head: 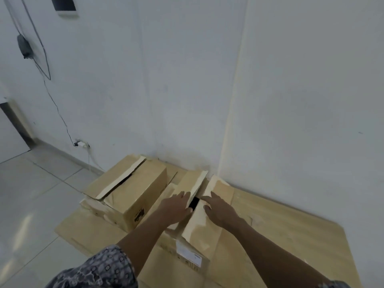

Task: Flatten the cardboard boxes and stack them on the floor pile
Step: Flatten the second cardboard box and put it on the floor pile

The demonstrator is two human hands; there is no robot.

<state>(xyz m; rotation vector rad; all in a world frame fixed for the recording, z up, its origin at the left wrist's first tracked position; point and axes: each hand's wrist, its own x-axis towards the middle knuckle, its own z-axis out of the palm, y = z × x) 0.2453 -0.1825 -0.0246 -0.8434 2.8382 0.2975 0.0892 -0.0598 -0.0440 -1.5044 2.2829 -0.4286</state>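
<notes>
Hands, both mine: left hand [176,206] and right hand [218,208] lie palm-down on the top flaps of the near box [195,231], fingers loosely spread, gripping nothing.

Near box: directly under and between my hands, still standing up as a box. Its long axis runs away from me toward the wall, and the dark slot [194,201] between its two top flaps runs the same way.

Key relation: the slot sits between my two hands, left hand on the left flap [192,185], right hand on the right flap [220,189], fingertips of each touching the edge of the gap. Neither hand looks nearer; I judge both are needed, parting the flaps outward.

Second box [133,192]: just beside my left hand, further left, also unflattened, top flaps ajar.

Floor pile [291,235]: flat cardboard sheets beneath both boxes, spreading wide to the right of my right hand.

Wall [187,80]: ahead of my fingertips.
</notes>
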